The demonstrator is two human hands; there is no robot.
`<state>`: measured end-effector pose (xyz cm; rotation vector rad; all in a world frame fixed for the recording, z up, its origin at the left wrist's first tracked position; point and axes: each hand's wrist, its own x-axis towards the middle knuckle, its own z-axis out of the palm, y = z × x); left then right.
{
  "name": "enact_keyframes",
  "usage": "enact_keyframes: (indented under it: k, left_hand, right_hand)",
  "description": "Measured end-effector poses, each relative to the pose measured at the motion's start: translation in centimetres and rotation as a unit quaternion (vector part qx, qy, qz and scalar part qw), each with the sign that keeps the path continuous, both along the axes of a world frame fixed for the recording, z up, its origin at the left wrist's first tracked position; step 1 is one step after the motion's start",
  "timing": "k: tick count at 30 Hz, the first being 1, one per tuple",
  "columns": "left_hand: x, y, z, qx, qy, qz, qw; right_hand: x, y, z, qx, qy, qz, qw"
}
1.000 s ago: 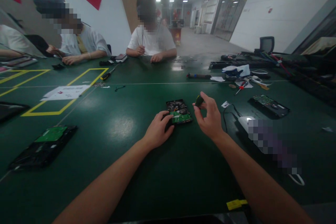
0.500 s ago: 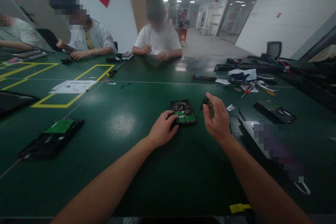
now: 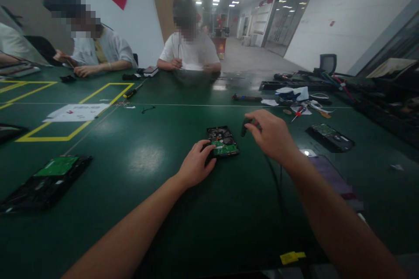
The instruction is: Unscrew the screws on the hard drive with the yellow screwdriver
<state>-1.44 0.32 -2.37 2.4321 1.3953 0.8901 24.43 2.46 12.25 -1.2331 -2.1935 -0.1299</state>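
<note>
A hard drive [image 3: 225,150] with a green circuit board along its near half lies flat on the green table. My left hand [image 3: 194,165] steadies it, fingers curled over its left edge and thumb low beside it. Just right of the drive and a little above the table, my right hand [image 3: 270,135] pinches a short dark handle-like piece [image 3: 244,128] between thumb and fingers. The exact kind of this piece is hard to make out, and its upper part is hidden by the fingers.
Another drive-like unit with a green board [image 3: 54,174] lies at left, and a dark board unit [image 3: 330,137] at right. Under my right forearm is a purple-grey phone-like slab [image 3: 332,176]. A red screwdriver [image 3: 298,113] lies among scraps behind. Two people [image 3: 190,54] [image 3: 101,52] sit opposite.
My right hand has turned, with its knuckles higher, and still pinches the dark piece beside the drive. My left hand stays on the drive. The whole view has shifted slightly.
</note>
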Motion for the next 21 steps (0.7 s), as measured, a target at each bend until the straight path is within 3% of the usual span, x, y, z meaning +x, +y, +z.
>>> enact_keyframes:
  k: [5,14,21]
  left_hand:
    - [0.1,0.0,0.2,-0.001,0.005,-0.001,1.000]
    - [0.3,-0.1,0.4,-0.009,0.005,-0.006,1.000]
    - [0.4,-0.1,0.6,-0.015,0.000,-0.008,1.000]
  right_hand:
    - [0.4,0.7,2.3,-0.050,-0.083,-0.013,0.995]
    - [-0.1,1.7,4.5,-0.104,-0.138,0.064,0.983]
    - [0.9,1.9,5.3,-0.123,-0.169,0.049,0.977]
